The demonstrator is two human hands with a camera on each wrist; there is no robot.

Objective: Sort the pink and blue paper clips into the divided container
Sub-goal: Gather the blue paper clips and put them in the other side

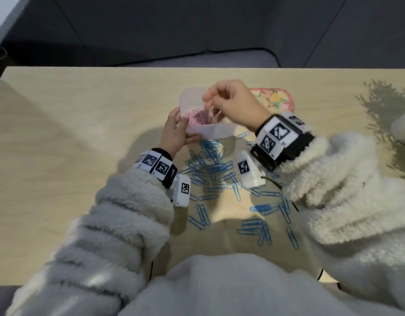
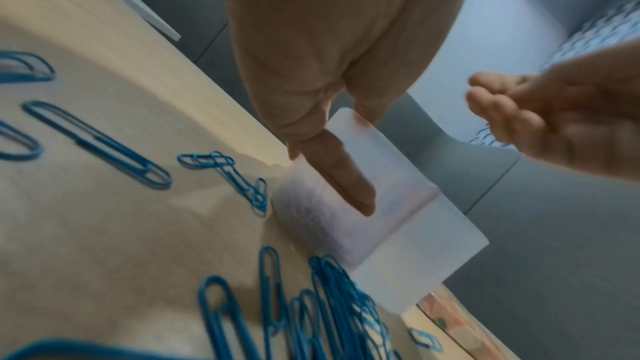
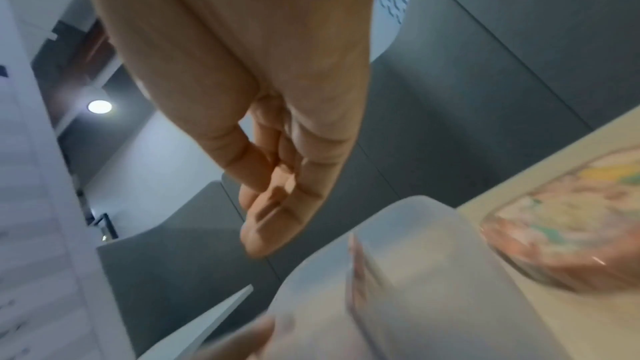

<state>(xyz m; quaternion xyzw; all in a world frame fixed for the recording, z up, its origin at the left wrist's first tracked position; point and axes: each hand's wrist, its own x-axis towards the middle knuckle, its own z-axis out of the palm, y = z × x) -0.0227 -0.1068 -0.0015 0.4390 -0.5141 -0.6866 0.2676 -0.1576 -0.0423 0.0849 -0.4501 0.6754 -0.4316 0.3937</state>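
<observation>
Blue paper clips (image 1: 210,169) lie before hands: left hand (image 1: 174,133) grips container (image 1: 210,131); right hand (image 1: 233,103) hovers above, fingertips bunched.

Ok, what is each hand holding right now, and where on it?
The left hand grips the divided container at its left end wall. The right hand is pinched over it; whether it holds a clip cannot be told.

Left hand (image 1: 174,133) is gripping the container's (image 1: 216,131) near-left corner, thumb lying along the front wall, fingers wrapping the side. Right hand (image 1: 233,103) is hovering above the container, fingers bunching together and pointing down; can't tell if anything is pinched. Both forearms are reaching forward in fluffy white sleeves (image 1: 347,185).
</observation>
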